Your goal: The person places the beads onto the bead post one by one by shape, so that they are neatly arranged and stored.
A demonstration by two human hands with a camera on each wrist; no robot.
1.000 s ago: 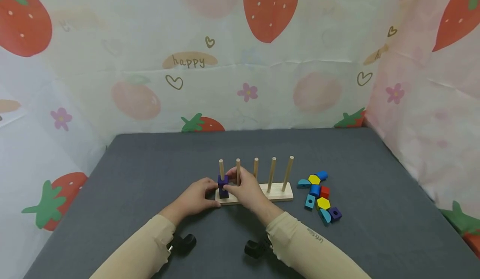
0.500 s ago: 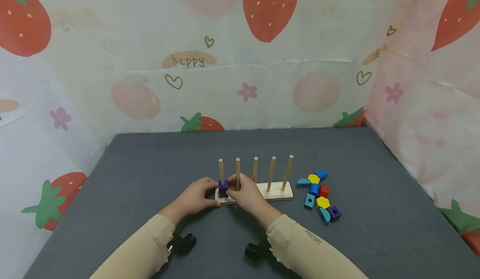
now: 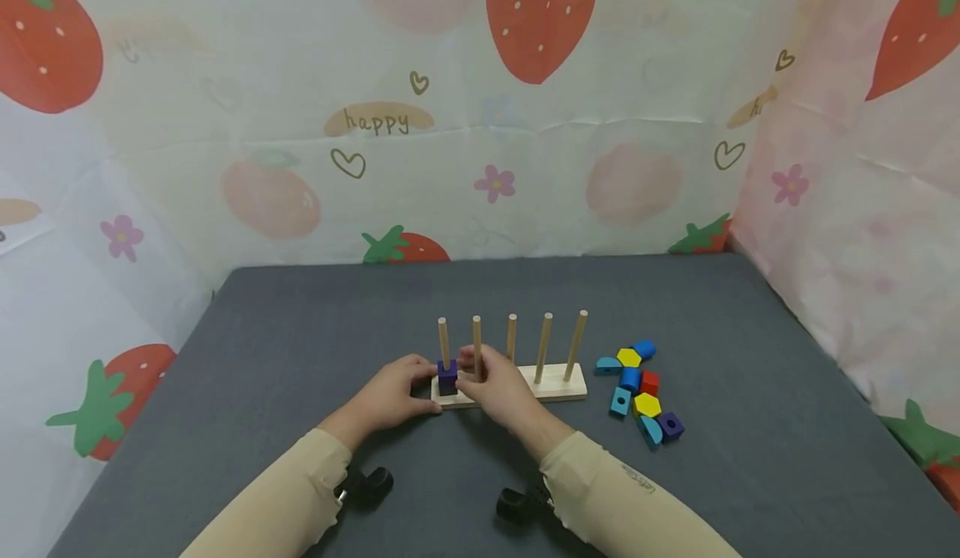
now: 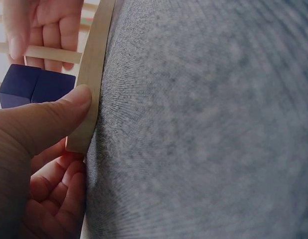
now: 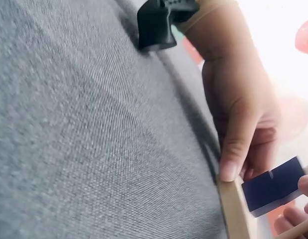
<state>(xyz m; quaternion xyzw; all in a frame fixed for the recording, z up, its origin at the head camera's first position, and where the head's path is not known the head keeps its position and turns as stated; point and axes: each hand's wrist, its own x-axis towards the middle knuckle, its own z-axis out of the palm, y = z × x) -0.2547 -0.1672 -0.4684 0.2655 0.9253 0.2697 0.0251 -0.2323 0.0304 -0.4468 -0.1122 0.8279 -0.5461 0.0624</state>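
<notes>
A pale wooden peg board (image 3: 562, 383) with several upright pegs lies on the table. Two dark purple cube blocks (image 3: 447, 377) are stacked on its leftmost peg, faces touching in the left wrist view. My left hand (image 3: 390, 391) grips the board's left end, the thumb (image 4: 77, 97) pressed on the edge and the other fingers curled behind. Beside the stack, my right hand (image 3: 502, 387) holds nothing; its fingers are spread loosely around the second peg (image 3: 477, 349). A small gap separates it from the purple blocks in the left wrist view.
Loose blocks lie right of the board: yellow hexagons (image 3: 647, 405), a red block (image 3: 649, 384), blue cylinders (image 3: 630, 379), light-blue pieces (image 3: 619, 401) and a purple cube (image 3: 671, 426). Black wrist devices (image 3: 371, 487) hang under both sleeves. A strawberry-patterned cloth (image 3: 525, 124) stands behind the grey table.
The upper purple block has slid down the leftmost peg onto the lower one. My right hand came down with it, then let go and shifted slightly right. The left hand stayed put.
</notes>
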